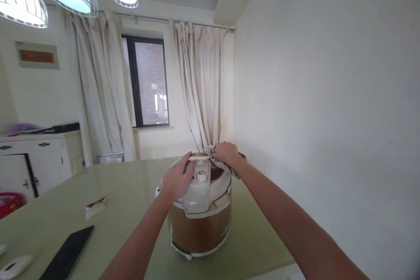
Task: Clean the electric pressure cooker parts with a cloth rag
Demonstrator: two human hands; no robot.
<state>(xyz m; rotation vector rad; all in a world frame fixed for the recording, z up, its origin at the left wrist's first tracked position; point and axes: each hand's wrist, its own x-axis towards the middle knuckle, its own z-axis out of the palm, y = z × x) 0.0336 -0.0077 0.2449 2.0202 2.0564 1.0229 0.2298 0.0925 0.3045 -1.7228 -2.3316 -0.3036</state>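
Note:
A rice cooker [199, 232] with a brown-gold body and a white lid stands upright on a pale green table [131, 183]. My left hand [179, 179] lies on the left of the lid, thumb and forefinger apart beside the white handle [198, 156]. It presses on the lid without closing round anything I can see. Bunched in my right hand [227, 153] is a greyish patterned cloth [234, 171], which touches the lid's far right side. The right fingertips are partly hidden by the hand and cloth.
Left on the table lie a dark phone-like slab [67, 253], a small opened packet [95, 208] and a white rounded object [15, 267]. A wall [328, 96] rises along the right. Behind are curtains [203, 83], a white cabinet [49, 157] and a red tub [11, 203].

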